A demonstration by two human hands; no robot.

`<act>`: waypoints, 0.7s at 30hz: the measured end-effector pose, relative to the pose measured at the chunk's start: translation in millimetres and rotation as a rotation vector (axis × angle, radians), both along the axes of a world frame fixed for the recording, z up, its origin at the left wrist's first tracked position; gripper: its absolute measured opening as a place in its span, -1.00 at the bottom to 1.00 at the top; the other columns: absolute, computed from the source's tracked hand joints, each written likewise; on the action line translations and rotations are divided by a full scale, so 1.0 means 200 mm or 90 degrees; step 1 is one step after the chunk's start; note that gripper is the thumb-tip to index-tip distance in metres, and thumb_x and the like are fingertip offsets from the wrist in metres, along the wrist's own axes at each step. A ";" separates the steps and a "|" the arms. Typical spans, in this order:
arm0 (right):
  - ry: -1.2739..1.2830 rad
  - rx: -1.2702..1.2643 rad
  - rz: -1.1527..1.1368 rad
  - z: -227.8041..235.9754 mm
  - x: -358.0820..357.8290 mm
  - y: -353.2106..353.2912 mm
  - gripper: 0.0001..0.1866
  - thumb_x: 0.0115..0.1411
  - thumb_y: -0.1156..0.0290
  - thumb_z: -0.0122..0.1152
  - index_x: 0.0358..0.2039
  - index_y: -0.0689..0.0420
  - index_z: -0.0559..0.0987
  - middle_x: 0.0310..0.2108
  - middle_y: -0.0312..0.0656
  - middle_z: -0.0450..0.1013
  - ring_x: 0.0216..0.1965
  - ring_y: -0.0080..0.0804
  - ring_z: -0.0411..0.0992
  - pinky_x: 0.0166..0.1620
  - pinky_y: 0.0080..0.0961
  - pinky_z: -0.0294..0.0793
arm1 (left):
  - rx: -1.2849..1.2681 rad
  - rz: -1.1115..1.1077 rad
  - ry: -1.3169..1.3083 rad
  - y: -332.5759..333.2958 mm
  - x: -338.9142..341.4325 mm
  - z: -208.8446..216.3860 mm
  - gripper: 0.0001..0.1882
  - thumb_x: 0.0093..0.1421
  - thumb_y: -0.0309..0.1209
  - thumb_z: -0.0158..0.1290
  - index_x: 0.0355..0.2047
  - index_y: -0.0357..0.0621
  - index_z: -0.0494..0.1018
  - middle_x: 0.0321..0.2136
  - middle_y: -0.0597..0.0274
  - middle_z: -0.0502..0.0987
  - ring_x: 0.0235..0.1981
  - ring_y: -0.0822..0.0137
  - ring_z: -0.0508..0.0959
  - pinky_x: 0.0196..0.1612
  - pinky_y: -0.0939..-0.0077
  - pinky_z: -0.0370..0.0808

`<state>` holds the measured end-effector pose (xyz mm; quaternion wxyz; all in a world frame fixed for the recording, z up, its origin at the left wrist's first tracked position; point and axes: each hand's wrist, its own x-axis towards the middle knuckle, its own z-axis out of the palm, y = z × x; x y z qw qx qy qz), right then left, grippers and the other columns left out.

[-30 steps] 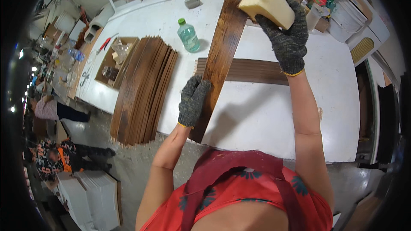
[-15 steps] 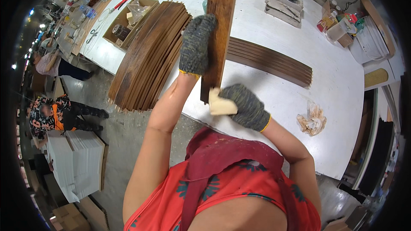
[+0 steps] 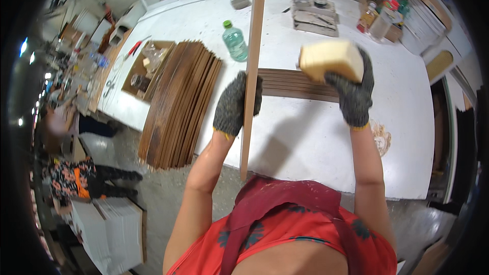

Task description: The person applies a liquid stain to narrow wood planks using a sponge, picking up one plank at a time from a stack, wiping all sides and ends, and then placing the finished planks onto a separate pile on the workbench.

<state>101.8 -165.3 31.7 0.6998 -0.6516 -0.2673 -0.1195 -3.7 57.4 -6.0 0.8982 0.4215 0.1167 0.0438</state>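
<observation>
My left hand [image 3: 232,104], in a dark knitted glove with a yellow cuff, is wrapped round a long wooden board [image 3: 251,71] turned edge-on to me. In my gloved right hand [image 3: 355,91], raised over the table's right half, is a pale yellow sponge [image 3: 331,60], slightly blurred. The sponge is apart from the board. Left of my left hand stands a large stack of dark brown boards [image 3: 173,107]. A smaller row of dark boards [image 3: 295,84] lies behind, partly hidden by the held board and my right hand.
On the white table [image 3: 300,137] stand a green-capped bottle [image 3: 235,42], an open box of oddments [image 3: 145,71] and a stained block [image 3: 315,18]. A crumpled stained cloth [image 3: 380,137] lies at right. Two people are at the left, one beside stacked white panels [image 3: 109,234].
My right hand has lifted the sponge off the board's near end and moved up and right. My left hand has turned the board from its broad face to its narrow edge.
</observation>
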 end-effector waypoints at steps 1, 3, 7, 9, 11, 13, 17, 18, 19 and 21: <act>-0.066 0.032 -0.030 0.08 0.07 0.01 -0.26 -0.20 0.63 0.37 0.04 0.19 0.26 -0.08 -0.18 0.35 -0.11 -0.38 0.38 -0.08 -0.50 0.47 | -0.067 -0.060 0.034 -0.02 0.02 -0.03 -0.58 0.23 -0.09 -0.17 -0.32 -0.27 0.38 -0.67 0.33 0.37 -0.75 0.50 0.33 -0.72 0.68 0.27; -0.099 0.060 -0.062 0.21 0.18 0.05 -0.29 -0.19 0.60 0.38 0.02 0.19 0.28 -0.08 -0.18 0.34 -0.11 -0.41 0.38 -0.09 -0.57 0.47 | -0.039 -0.091 0.036 -0.06 0.01 -0.11 -0.58 0.22 -0.08 -0.14 -0.32 -0.26 0.40 -0.67 0.37 0.35 -0.76 0.50 0.31 -0.74 0.68 0.24; -0.332 0.100 0.002 0.33 0.44 0.12 -0.35 -0.15 0.48 0.40 -0.01 0.18 0.31 -0.13 -0.16 0.39 -0.12 -0.46 0.39 -0.12 -0.55 0.50 | 0.094 -0.089 0.117 -0.22 -0.05 0.00 -0.62 0.22 -0.13 -0.13 -0.32 -0.26 0.40 -0.66 0.36 0.36 -0.75 0.53 0.31 -0.75 0.71 0.22; -0.204 0.112 0.019 0.36 0.45 0.20 -0.32 -0.19 0.56 0.41 -0.01 0.17 0.30 -0.15 -0.17 0.38 -0.14 -0.43 0.35 -0.12 -0.52 0.46 | 0.081 -0.132 0.074 -0.20 -0.07 -0.05 -0.65 0.21 -0.15 -0.12 -0.33 -0.25 0.38 -0.68 0.37 0.33 -0.77 0.54 0.27 -0.76 0.71 0.18; -0.135 0.107 0.087 0.35 0.45 0.24 -0.34 -0.19 0.55 0.42 -0.04 0.19 0.32 -0.17 -0.17 0.38 -0.14 -0.44 0.35 -0.13 -0.53 0.46 | 0.057 -0.138 0.050 -0.21 -0.10 -0.07 -0.65 0.18 -0.15 -0.08 -0.35 -0.26 0.36 -0.70 0.37 0.31 -0.81 0.53 0.23 -0.79 0.69 0.15; -0.281 -0.111 -0.071 0.25 0.43 0.22 -0.36 -0.17 0.36 0.43 -0.06 0.17 0.36 -0.20 -0.17 0.44 -0.17 -0.43 0.43 -0.13 -0.48 0.51 | 0.062 -0.132 0.060 -0.21 -0.10 -0.05 -0.65 0.19 -0.14 -0.09 -0.33 -0.23 0.34 -0.67 0.38 0.31 -0.77 0.54 0.25 -0.77 0.72 0.14; -0.225 -0.124 0.123 0.05 0.16 0.28 -0.35 -0.18 0.31 0.44 -0.06 0.15 0.36 -0.19 -0.15 0.43 -0.13 -0.38 0.41 -0.05 -0.46 0.43 | 0.028 -0.109 0.091 -0.15 -0.02 -0.07 -0.70 0.20 -0.15 -0.11 -0.35 -0.16 0.35 -0.64 0.38 0.34 -0.74 0.54 0.28 -0.75 0.72 0.14; -0.211 -0.162 0.144 0.01 0.09 0.29 -0.34 -0.19 0.28 0.44 -0.06 0.16 0.36 -0.19 -0.14 0.43 -0.13 -0.35 0.41 -0.04 -0.45 0.42 | 0.032 -0.090 0.083 -0.15 -0.01 -0.06 -0.71 0.20 -0.16 -0.11 -0.36 -0.15 0.35 -0.64 0.37 0.34 -0.74 0.54 0.28 -0.76 0.71 0.13; -0.198 -0.200 0.164 -0.05 0.01 0.29 -0.34 -0.20 0.26 0.44 -0.07 0.16 0.37 -0.18 -0.12 0.42 -0.13 -0.32 0.41 -0.04 -0.43 0.41 | 0.037 -0.071 0.075 -0.14 0.01 -0.04 -0.73 0.20 -0.18 -0.11 -0.37 -0.15 0.35 -0.64 0.36 0.34 -0.74 0.54 0.29 -0.76 0.70 0.13; -0.173 -0.210 0.230 -0.10 -0.15 0.29 -0.42 -0.15 0.28 0.38 -0.09 0.15 0.39 -0.20 -0.11 0.42 -0.16 -0.24 0.41 -0.06 -0.40 0.40 | 0.197 0.006 -0.023 -0.05 0.04 -0.17 -0.71 0.21 -0.23 -0.11 -0.26 -0.23 0.37 -0.51 0.29 0.44 -0.61 0.45 0.43 -0.62 0.67 0.35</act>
